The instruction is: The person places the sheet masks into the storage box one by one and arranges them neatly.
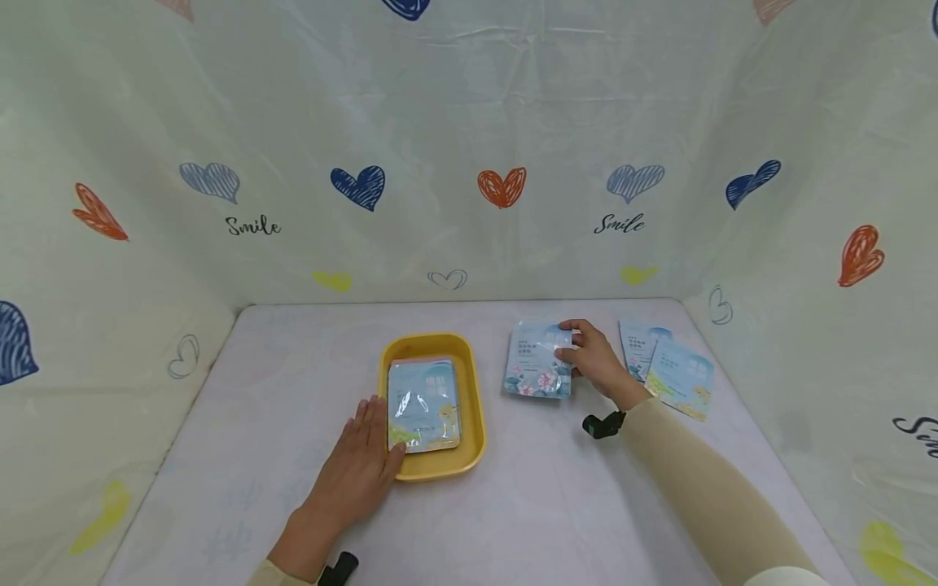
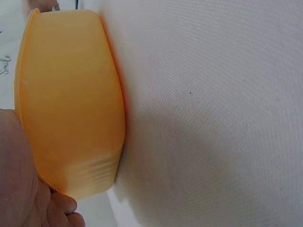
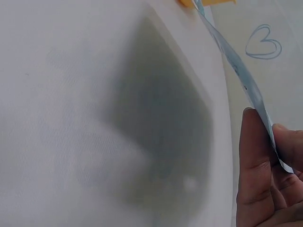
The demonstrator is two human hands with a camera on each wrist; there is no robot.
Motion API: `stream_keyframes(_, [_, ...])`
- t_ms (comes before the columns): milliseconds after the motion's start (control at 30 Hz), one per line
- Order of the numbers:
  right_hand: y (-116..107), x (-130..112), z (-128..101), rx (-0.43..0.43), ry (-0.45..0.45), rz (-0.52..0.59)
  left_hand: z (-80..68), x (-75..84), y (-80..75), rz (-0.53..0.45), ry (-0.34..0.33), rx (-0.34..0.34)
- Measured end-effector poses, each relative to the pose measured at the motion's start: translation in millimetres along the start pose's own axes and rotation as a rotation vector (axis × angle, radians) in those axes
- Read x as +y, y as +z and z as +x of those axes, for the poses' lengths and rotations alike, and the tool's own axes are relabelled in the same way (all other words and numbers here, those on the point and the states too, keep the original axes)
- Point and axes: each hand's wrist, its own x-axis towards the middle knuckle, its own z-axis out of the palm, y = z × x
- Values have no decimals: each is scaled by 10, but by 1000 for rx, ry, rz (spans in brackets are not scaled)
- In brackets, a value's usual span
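Note:
In the head view, a light blue flat packet printed with pink flowers is pinched by its right edge in my right hand. The right wrist view shows that packet edge-on, raised over the table, between the thumb and the fingers. My left hand rests along the left side of a yellow tray, fingers straight, thumb at its front left. Inside the tray lies a light blue packet. The left wrist view has the tray's outer wall beside the hand.
Two more light blue packets lie at the table's right side, a front one overlapping one behind. A white cloth covers the table. Around it hangs a pale curtain printed with hearts.

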Motion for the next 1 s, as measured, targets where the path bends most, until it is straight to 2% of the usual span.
stream_keyframes(333, [40,-173,-62,-40,-17,9,-4,-22,-14,29,23,20])
stream_keyframes(633, [115,-339,-95,-63,-45,47,10,-21,-11,29,19,3])
stream_keyframes(867, [235,-425,-86,-80,-66,93,2,-32,-12,24,50,53])
stream_keyframes(1000, [310,-482,-87,-80,-72,89,-1,-28,-21,25,51,53])
